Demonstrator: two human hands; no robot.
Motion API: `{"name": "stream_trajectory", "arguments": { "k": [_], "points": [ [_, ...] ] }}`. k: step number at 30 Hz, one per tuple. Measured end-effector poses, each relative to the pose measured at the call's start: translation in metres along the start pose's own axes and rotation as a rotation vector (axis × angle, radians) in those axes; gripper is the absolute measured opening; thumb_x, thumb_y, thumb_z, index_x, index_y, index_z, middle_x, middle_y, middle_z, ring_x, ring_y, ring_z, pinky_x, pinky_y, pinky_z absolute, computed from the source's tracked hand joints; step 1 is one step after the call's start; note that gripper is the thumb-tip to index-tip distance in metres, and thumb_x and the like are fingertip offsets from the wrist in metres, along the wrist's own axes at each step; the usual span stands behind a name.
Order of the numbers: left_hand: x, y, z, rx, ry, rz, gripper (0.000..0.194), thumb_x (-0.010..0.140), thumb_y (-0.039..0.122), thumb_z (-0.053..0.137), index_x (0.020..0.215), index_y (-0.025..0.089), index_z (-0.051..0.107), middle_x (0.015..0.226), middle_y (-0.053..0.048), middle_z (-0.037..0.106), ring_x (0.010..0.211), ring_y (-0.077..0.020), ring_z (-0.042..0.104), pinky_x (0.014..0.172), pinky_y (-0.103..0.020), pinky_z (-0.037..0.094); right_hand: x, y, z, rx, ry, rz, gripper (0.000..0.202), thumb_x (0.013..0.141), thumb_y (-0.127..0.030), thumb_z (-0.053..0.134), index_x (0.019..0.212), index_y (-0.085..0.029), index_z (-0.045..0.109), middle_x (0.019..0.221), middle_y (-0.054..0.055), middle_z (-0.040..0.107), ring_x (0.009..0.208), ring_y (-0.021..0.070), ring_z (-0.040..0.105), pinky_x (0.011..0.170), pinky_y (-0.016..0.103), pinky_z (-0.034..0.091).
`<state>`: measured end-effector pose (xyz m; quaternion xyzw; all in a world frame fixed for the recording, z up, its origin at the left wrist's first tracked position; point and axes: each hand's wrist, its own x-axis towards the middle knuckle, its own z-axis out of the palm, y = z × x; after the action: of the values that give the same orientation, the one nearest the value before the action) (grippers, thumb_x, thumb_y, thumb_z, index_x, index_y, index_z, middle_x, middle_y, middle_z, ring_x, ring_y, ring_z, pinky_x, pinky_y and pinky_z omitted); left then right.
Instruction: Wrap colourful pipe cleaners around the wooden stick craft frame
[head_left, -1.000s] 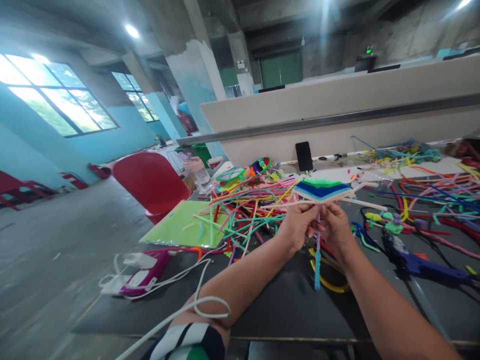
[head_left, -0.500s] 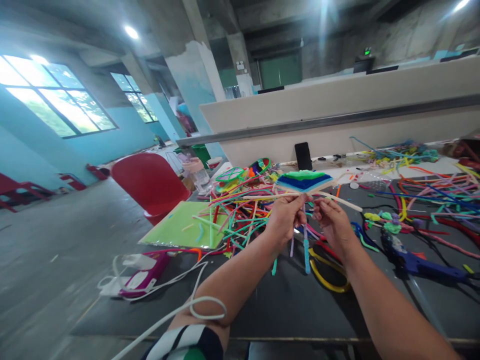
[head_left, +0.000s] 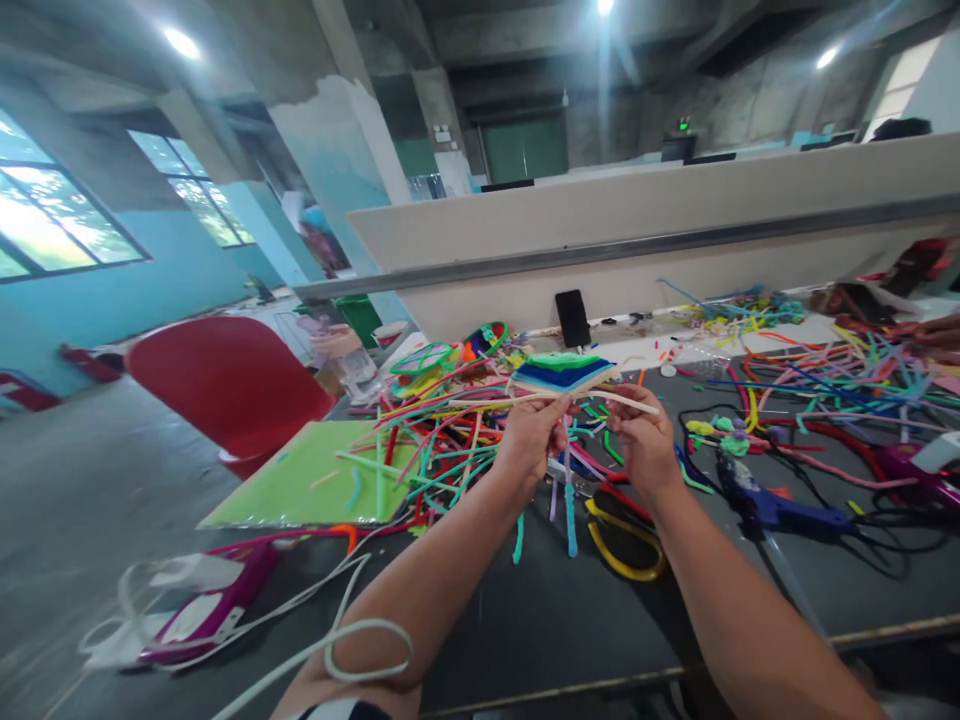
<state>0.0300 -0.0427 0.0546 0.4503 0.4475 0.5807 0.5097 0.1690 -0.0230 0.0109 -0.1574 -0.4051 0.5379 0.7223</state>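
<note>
My left hand [head_left: 534,437] pinches the lower point of a craft piece made of pipe cleaners [head_left: 564,374], with bands of green, dark blue and light blue and a cream border. A loose cream pipe cleaner [head_left: 619,402] runs sideways from that point. My right hand [head_left: 643,437] is closed on the cream pipe cleaner near its right end, fingertips partly hidden. Below the hands lie a light blue fuzzy stem [head_left: 571,520] and yellow-handled scissors [head_left: 626,560], their blades covered by other things.
Tangled pipe cleaners [head_left: 442,440] cover the table's middle. A green sheet in plastic [head_left: 292,480] and a purple power strip [head_left: 217,610] with white cords lie left. Right are a blue glue gun [head_left: 787,512] and another person's hand [head_left: 937,335]. A phone [head_left: 573,318] leans behind.
The view has turned to the right. My right hand has moved outward along the cream pipe cleaner, away from my left hand, which still holds the craft piece.
</note>
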Motion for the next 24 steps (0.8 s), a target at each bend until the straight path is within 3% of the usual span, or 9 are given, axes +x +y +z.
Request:
{"name": "stream_trajectory", "arguments": {
  "k": [7, 13, 19, 24],
  "points": [
    [0.0014, -0.0058, -0.0004, 0.010, -0.010, -0.045, 0.035, 0.069, 0.045, 0.070, 0.072, 0.010, 0.064, 0.040, 0.003, 0.049, 0.026, -0.0062, 0.038, 0.029, -0.019, 0.016, -0.0002, 0.0035, -0.0026, -0.169, 0.096, -0.089, 0.031, 0.072, -0.026, 0.069, 0.101, -0.024, 0.061, 0.090, 0.001, 0.060, 0.072, 0.0122, 0.053, 0.064, 0.025, 0.043],
    [-0.0010, -0.0041, 0.0020, -0.035, -0.007, -0.065, 0.032, 0.067, 0.040, 0.071, 0.072, 0.010, 0.062, 0.053, 0.000, 0.059, 0.027, -0.0051, 0.040, 0.028, -0.019, 0.017, 0.0013, 0.0068, -0.0055, -0.273, 0.084, -0.221, 0.026, 0.075, -0.028, 0.069, 0.100, -0.026, 0.061, 0.087, -0.001, 0.057, 0.073, 0.0121, 0.053, 0.067, 0.026, 0.045],
    [-0.0022, -0.0034, 0.0023, -0.032, -0.013, -0.077, 0.029, 0.068, 0.039, 0.070, 0.071, 0.012, 0.063, 0.038, 0.004, 0.046, 0.027, -0.0072, 0.040, 0.028, -0.018, 0.017, 0.0010, 0.0061, -0.0087, -0.494, 0.042, -0.375, 0.018, 0.077, -0.028, 0.069, 0.094, -0.026, 0.070, 0.107, 0.004, 0.054, 0.105, 0.0196, 0.052, 0.089, 0.036, 0.045],
    [-0.0019, -0.0032, 0.0021, -0.026, -0.022, -0.079, 0.029, 0.069, 0.040, 0.070, 0.070, 0.012, 0.062, 0.042, 0.003, 0.051, 0.027, -0.0065, 0.039, 0.028, -0.019, 0.017, 0.0005, 0.0004, -0.0091, -0.645, 0.016, -0.436, 0.019, 0.078, -0.030, 0.068, 0.095, -0.025, 0.072, 0.118, 0.007, 0.046, 0.113, 0.0220, 0.049, 0.097, 0.039, 0.043]
  ]
}}
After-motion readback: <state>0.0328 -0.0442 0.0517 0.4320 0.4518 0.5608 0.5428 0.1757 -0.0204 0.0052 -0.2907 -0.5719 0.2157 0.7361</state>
